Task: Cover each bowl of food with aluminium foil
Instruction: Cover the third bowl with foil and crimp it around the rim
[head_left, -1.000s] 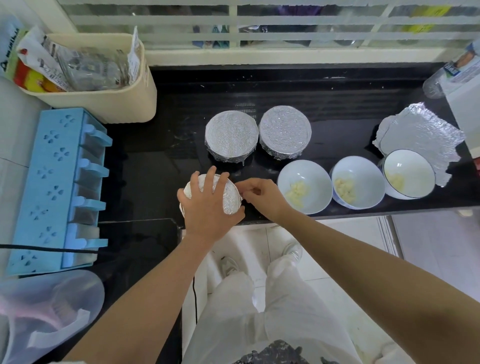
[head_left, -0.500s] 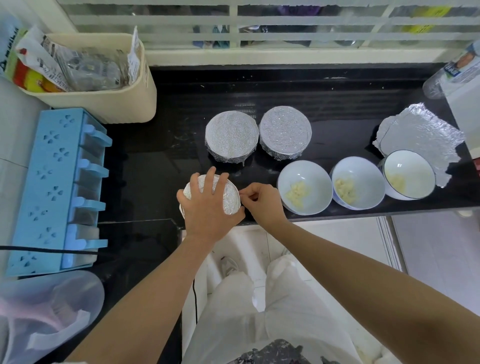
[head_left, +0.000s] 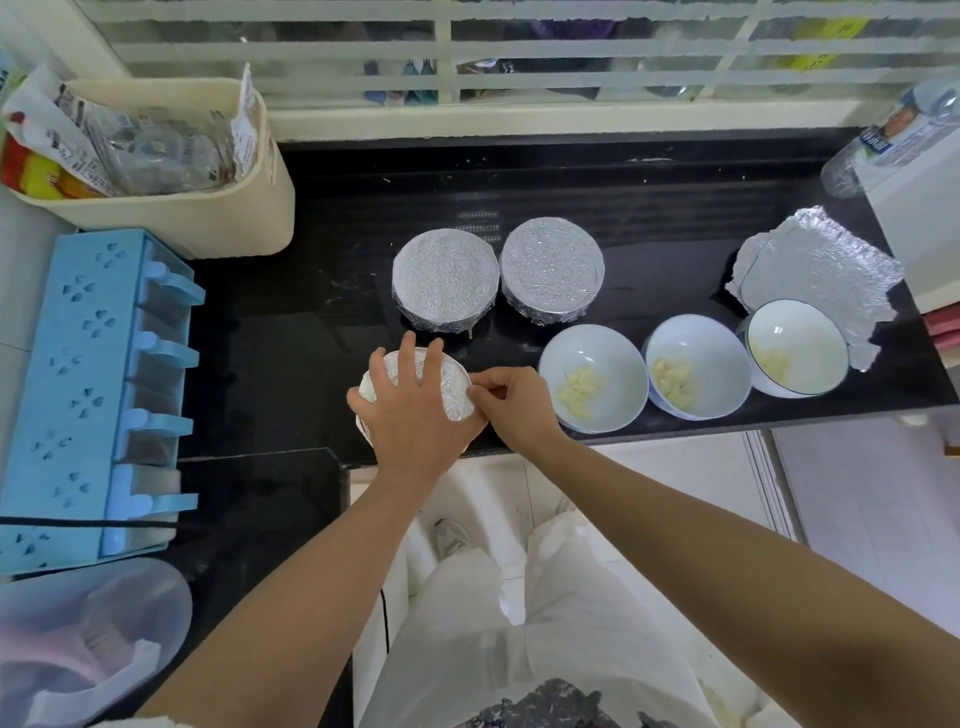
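Note:
A foil-covered bowl (head_left: 454, 387) stands at the counter's front edge. My left hand (head_left: 413, 413) lies flat on its top with fingers spread. My right hand (head_left: 514, 402) pinches the foil at the bowl's right rim. Behind it stand two more foil-covered bowls (head_left: 445, 278) (head_left: 551, 269). To the right, three white bowls (head_left: 597, 364) (head_left: 701, 358) (head_left: 802, 343) with pale food stand uncovered in a row. A loose sheet of aluminium foil (head_left: 821, 265) lies behind the rightmost bowl.
A cream tub (head_left: 208, 213) of packets sits at the back left on the black counter (head_left: 311, 322). A blue plastic rack (head_left: 98, 384) lies at the left, a clear container (head_left: 88, 639) below it. A plastic bottle (head_left: 893, 135) stands at the back right.
My right hand has shifted slightly left along the bowl's right rim, pressing foil there. My left hand stays on top of the bowl.

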